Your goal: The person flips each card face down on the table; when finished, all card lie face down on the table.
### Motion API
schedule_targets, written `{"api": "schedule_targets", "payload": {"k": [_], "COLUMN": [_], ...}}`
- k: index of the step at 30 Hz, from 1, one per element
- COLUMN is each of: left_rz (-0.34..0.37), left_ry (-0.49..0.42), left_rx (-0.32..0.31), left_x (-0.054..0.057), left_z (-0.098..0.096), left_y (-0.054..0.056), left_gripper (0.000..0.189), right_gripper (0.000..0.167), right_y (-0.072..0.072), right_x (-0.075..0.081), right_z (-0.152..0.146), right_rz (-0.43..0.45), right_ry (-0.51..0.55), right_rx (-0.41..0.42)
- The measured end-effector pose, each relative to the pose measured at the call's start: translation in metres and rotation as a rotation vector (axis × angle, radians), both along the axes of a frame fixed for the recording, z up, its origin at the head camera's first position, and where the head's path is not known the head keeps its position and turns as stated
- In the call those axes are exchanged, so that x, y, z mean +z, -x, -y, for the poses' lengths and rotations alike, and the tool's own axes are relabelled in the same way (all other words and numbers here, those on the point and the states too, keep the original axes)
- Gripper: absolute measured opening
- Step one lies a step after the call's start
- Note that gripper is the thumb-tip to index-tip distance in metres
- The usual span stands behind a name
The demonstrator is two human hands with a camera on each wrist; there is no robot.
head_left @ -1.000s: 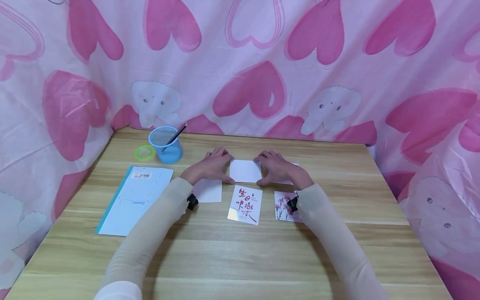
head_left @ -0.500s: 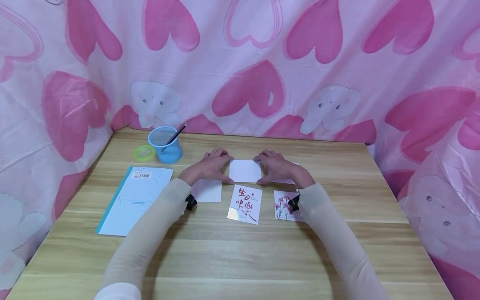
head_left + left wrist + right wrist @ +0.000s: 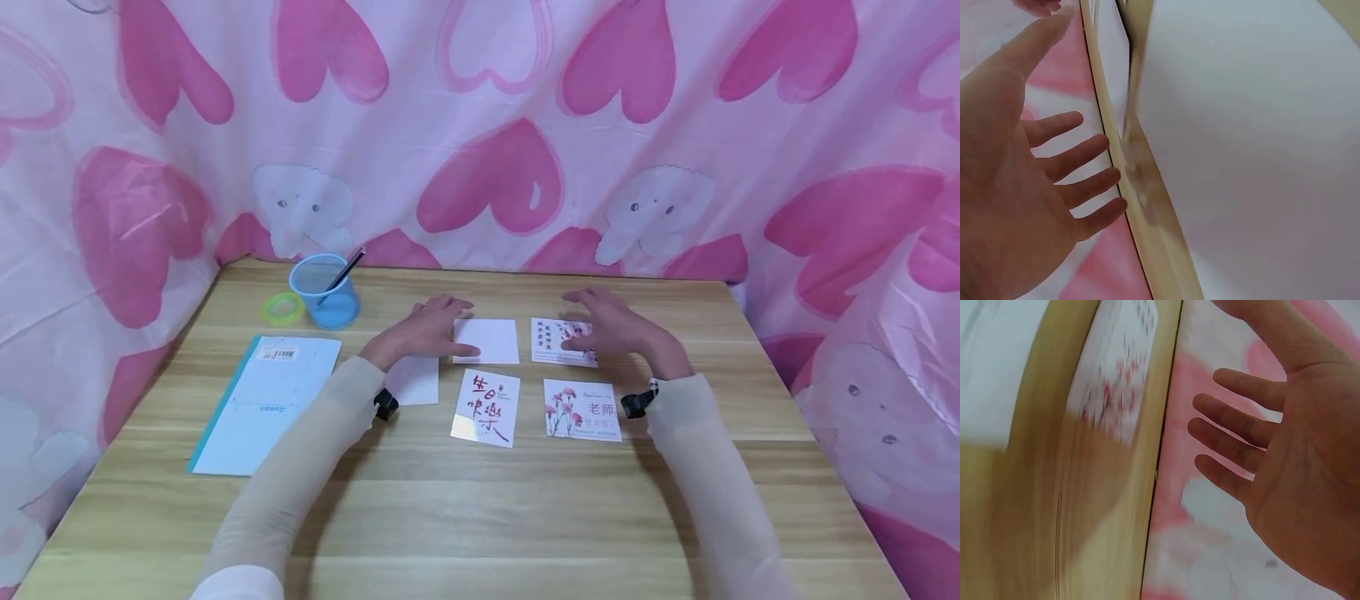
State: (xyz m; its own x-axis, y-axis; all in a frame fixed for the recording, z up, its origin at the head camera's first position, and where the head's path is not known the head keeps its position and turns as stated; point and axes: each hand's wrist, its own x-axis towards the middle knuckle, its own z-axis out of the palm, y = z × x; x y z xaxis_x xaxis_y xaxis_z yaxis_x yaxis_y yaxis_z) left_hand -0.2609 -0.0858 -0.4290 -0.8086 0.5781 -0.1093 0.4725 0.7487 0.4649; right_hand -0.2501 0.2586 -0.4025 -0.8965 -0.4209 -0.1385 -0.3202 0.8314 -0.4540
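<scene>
In the head view, a blank white card (image 3: 495, 340) lies at the centre back of a row of cards. My left hand (image 3: 427, 329) hovers at its left edge, fingers extended and thumb over the card; contact cannot be told. To the right, my right hand (image 3: 622, 329) is raised over a card with dark writing and blossoms (image 3: 549, 343), partly covering it. Both wrist views show spread fingers holding nothing: the left hand (image 3: 1029, 169) and the right hand (image 3: 1297, 444). Nearer me lie a card with red brush characters (image 3: 486, 408) and a carnation card (image 3: 582, 410).
Another white card (image 3: 420, 383) lies partly under the left wrist. At left are a pale-blue notebook (image 3: 266, 408), a blue mesh pen cup (image 3: 330, 304) with a dark pen (image 3: 347, 271), and a green tape roll (image 3: 282, 308). Heart-patterned cloth (image 3: 487, 179) walls the wooden table (image 3: 480, 517).
My right hand has left the blank card's right edge and moved right, uncovering much of the blossom and carnation cards. My left fingers have spread from the left edge. The cards stay put.
</scene>
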Motion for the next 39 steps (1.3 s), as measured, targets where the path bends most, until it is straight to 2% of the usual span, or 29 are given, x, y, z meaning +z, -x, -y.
{"api": "schedule_targets", "payload": {"k": [6, 13, 17, 22, 26, 33, 39], "left_rz": [-0.034, -0.058, -0.069, -0.096, -0.098, -0.068, -0.098], "left_ry": [-0.011, -0.008, 0.05, 0.119, 0.164, 0.174, 0.198], "left_rx": [-0.045, -0.13, -0.184, -0.203, -0.196, -0.202, -0.222], "left_x": [0.002, -0.001, -0.002, -0.004, -0.006, -0.004, -0.001], "left_z": [-0.034, -0.077, -0.094, -0.112, -0.12, -0.125, -0.128], "left_y": [0.0, 0.005, 0.004, 0.006, 0.009, 0.015, 0.02], "left_gripper": [0.092, 0.093, 0.098, 0.1, 0.102, 0.096, 0.089], "right_gripper": [0.09, 0.09, 0.091, 0.091, 0.095, 0.091, 0.085], "right_y": [-0.004, -0.006, -0.006, -0.009, -0.008, -0.008, -0.009], "right_x": [-0.006, -0.017, -0.023, -0.024, -0.023, -0.021, -0.022], "right_z": [-0.031, -0.042, -0.043, -0.044, -0.044, -0.04, -0.039], "right_rz": [-0.011, -0.01, 0.026, 0.026, 0.024, 0.049, 0.031], "right_ry": [0.01, -0.024, -0.058, -0.066, -0.082, -0.093, -0.085], "right_rx": [-0.011, 0.002, -0.011, -0.027, -0.028, -0.04, -0.047]}}
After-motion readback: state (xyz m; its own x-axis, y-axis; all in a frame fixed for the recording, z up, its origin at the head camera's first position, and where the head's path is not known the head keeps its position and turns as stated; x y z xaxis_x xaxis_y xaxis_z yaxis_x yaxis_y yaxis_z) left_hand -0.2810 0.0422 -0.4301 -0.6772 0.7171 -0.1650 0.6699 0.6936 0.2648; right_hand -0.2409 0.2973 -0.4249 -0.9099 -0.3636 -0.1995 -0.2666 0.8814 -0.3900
